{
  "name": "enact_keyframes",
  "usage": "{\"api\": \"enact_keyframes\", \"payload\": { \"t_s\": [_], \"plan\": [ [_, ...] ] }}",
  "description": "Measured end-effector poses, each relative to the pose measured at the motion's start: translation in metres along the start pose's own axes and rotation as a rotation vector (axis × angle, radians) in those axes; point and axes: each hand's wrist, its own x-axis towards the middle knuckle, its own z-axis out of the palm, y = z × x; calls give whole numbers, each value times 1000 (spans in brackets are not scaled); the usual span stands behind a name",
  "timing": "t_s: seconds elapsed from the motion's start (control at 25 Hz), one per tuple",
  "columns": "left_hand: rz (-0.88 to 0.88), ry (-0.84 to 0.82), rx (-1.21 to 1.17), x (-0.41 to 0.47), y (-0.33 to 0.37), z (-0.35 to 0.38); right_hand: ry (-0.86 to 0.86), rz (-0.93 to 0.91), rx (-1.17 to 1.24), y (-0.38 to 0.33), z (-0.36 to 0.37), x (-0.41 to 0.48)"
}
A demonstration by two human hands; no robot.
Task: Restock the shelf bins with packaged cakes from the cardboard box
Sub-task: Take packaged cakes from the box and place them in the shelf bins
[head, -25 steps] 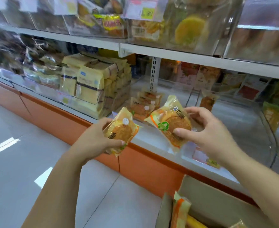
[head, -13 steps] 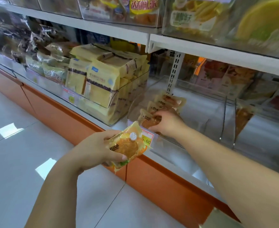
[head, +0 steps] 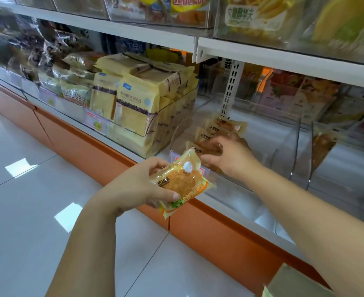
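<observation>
My left hand (head: 138,187) grips a round golden packaged cake (head: 182,183) in a clear yellow wrapper, held just in front of the shelf edge. My right hand (head: 230,157) reaches over the front wall of a clear shelf bin (head: 236,185), its fingers around another packaged cake (head: 211,146) at the front of a row of like cakes (head: 221,125) standing inside. Whether the fingers still grip it is blurred. A corner of the cardboard box (head: 292,281) shows at the bottom right.
A full bin of yellow bread packs (head: 134,99) stands left of the cake bin. Clear dividers (head: 298,151) and a nearly bare bin lie to the right. A white upper shelf (head: 283,58) overhangs. The orange base panel (head: 219,239) runs below, above the glossy floor.
The right hand carried its cake from in front of the shelf into the clear bin and stays there among the row. The left hand holds its cake in nearly the same place.
</observation>
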Motion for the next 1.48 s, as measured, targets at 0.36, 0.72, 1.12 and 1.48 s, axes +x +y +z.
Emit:
{"api": "enact_keyframes", "payload": {
  "t_s": [0.36,0.72,1.12,1.48],
  "plan": [
    [98,-66,78,-4,33,30,-358,-238,387,-17,-68,-77],
    [324,164,-255,14,54,59,-272,-183,226,-4,-102,-73],
    [146,483,182,55,15,63,121,172,-254,71,-123,33],
    [156,483,201,63,13,64,-266,249,-758,86,-74,97]
  ]
}}
